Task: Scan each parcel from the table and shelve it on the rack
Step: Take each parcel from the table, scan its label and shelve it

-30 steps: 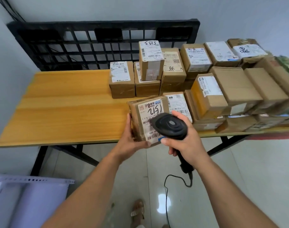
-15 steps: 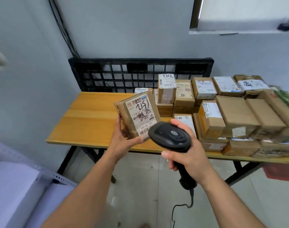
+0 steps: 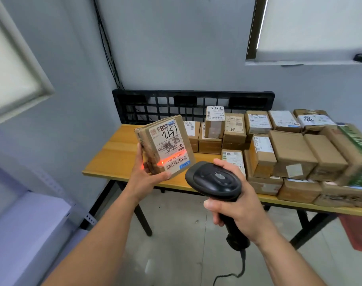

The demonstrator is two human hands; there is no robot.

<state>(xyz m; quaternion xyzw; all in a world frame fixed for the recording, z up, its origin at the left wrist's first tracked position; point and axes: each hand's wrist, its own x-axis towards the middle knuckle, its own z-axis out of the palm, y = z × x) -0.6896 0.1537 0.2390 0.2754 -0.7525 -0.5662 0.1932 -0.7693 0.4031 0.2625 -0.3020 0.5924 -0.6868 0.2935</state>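
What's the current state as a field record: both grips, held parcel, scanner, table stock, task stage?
left grip: holds brown cardboard parcel with white label from below, tilted, label facing the camera
right grip: grips black handheld barcode scanner by its handle
scan: red beam line lies across the label near its lower barcodes
table: yellow wooden table carries many more cardboard boxes, stacked toward its right
rack: pale metal rack at left, blurred
stage: scanning; shelving not yet done
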